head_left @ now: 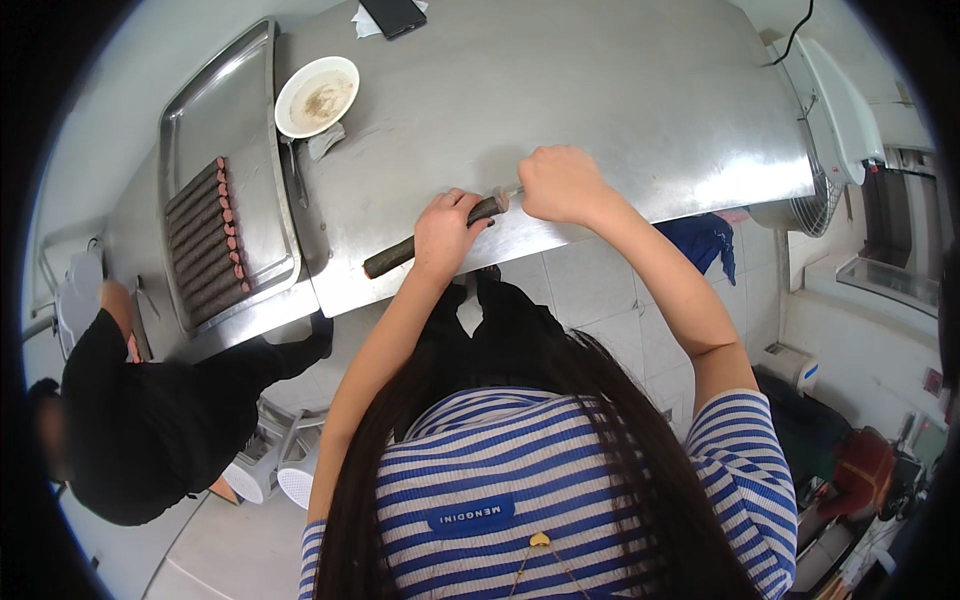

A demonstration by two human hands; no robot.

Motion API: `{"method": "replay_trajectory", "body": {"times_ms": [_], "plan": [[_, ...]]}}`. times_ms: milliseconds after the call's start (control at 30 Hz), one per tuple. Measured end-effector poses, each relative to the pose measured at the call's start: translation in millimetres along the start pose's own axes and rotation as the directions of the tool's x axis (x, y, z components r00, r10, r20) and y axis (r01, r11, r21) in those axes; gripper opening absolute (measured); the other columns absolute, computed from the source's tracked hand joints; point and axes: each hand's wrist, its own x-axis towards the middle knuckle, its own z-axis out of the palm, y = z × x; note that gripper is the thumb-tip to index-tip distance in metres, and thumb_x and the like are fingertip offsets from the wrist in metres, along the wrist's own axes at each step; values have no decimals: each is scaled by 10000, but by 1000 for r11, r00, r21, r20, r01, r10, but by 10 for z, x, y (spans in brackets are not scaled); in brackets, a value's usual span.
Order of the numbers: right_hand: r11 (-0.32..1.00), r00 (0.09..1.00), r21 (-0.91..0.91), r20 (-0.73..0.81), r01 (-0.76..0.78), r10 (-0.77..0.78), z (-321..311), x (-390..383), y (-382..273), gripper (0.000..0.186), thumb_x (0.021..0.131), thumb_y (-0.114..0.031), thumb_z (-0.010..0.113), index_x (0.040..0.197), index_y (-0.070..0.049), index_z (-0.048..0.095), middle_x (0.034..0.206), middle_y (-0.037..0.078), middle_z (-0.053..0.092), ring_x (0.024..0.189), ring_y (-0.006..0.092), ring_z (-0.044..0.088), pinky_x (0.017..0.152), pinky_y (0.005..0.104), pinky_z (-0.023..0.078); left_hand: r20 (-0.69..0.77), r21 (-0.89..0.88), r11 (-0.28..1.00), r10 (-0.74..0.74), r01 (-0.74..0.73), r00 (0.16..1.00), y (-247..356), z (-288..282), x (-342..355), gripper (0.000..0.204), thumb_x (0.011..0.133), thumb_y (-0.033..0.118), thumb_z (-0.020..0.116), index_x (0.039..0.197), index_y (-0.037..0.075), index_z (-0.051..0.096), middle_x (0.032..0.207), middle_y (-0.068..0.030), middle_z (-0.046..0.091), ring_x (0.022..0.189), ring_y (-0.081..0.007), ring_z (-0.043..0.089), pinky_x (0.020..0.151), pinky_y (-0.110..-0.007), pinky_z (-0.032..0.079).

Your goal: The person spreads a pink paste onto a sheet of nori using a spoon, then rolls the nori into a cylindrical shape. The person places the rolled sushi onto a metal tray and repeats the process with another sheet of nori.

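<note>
My left hand (445, 228) is closed on a long, dark-wrapped roll (395, 255) lying at an angle along the steel table's near edge, with pink showing at its lower-left end. My right hand (560, 180) is in a fist just beyond the roll's right end, around what looks like a knife (514, 191), mostly hidden, with a short bit of thin metal showing. A pale, pinkish bit (501, 199) sits at that end of the roll, too small to make out.
A steel tray (220, 80) holds several similar rolls (200, 240). Near it are a white bowl (316, 97) and utensil (298, 175). A phone (392, 14) lies at the back. A co-worker in black (150, 430) works at left. A white appliance (830, 110) stands right.
</note>
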Motion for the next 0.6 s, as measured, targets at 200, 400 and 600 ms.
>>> {"method": "replay_trajectory", "body": {"times_ms": [200, 400, 600], "plan": [[981, 1000, 195, -27, -7, 13, -218, 97, 127, 167, 633, -80, 598, 751, -2, 687, 726, 192, 645, 690, 363, 625, 621, 430, 490, -56, 46, 999, 0, 3, 998, -70, 100, -39, 298, 724, 255, 742, 985, 130, 672, 959, -30, 632, 938, -239, 611, 794, -374, 507], [859, 850, -45, -131, 510, -511, -632, 621, -357, 262, 747, 10, 532, 923, -49, 716, 795, 99, 613, 765, 256, 589, 738, 362, 456, -138, 65, 997, -22, 31, 990, -67, 73, -198, 438, 695, 241, 760, 1091, 125, 613, 1038, -23, 600, 987, -226, 580, 874, -375, 452], [280, 379, -403, 189, 871, -906, -512, 1138, -1678, 211, 754, -65, 592, 899, -106, 741, 851, 9, 604, 868, 146, 556, 851, 297, 402, -321, 67, 992, -77, 104, 944, -256, 19, -540, 463, 662, 234, 773, 1080, 132, 602, 1034, -25, 581, 1013, -216, 552, 933, -368, 407]]}}
